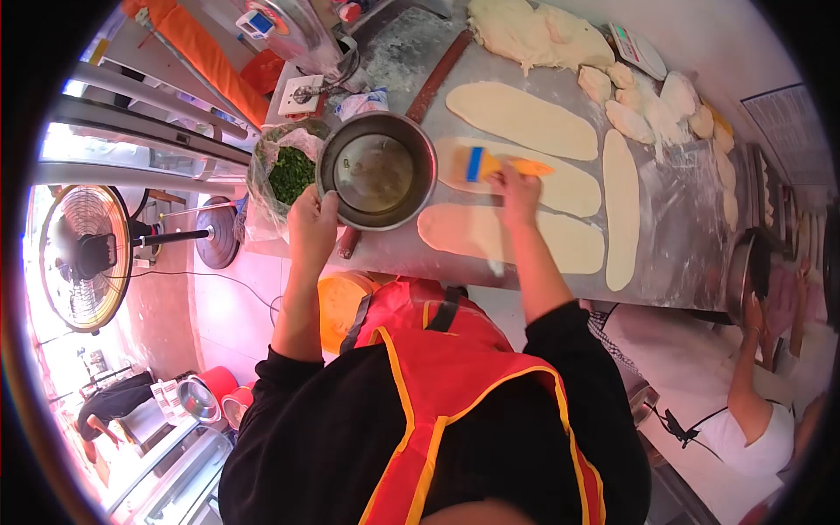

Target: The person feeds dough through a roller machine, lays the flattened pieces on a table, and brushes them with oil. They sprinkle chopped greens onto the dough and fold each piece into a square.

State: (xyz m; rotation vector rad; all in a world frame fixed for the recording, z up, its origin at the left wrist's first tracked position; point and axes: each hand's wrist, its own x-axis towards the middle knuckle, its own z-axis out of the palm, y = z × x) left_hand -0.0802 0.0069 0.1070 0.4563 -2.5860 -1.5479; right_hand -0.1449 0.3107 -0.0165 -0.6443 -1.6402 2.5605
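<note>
My left hand (312,220) grips the rim of a round metal bowl (417,206) with a little yellowish liquid in it. In my right hand (518,194) is a brush (490,165) with a yellow handle and a blue band, held over the middle dough strip (560,185). Another flat strip (525,118) lies beyond it and a third (560,241) nearer to me. A narrower strip (621,210) lies crosswise to their right. Left of the bowl, chopped greens (291,175) fill a plastic-lined container.
A rolling pin (440,77) lies partly behind the bowl on the metal table (674,254). Large dough (542,35), smaller lumps and a scale (639,51) are at the back. A co-worker (752,429) holds a pan (744,271) at the right. A fan (87,258) stands left.
</note>
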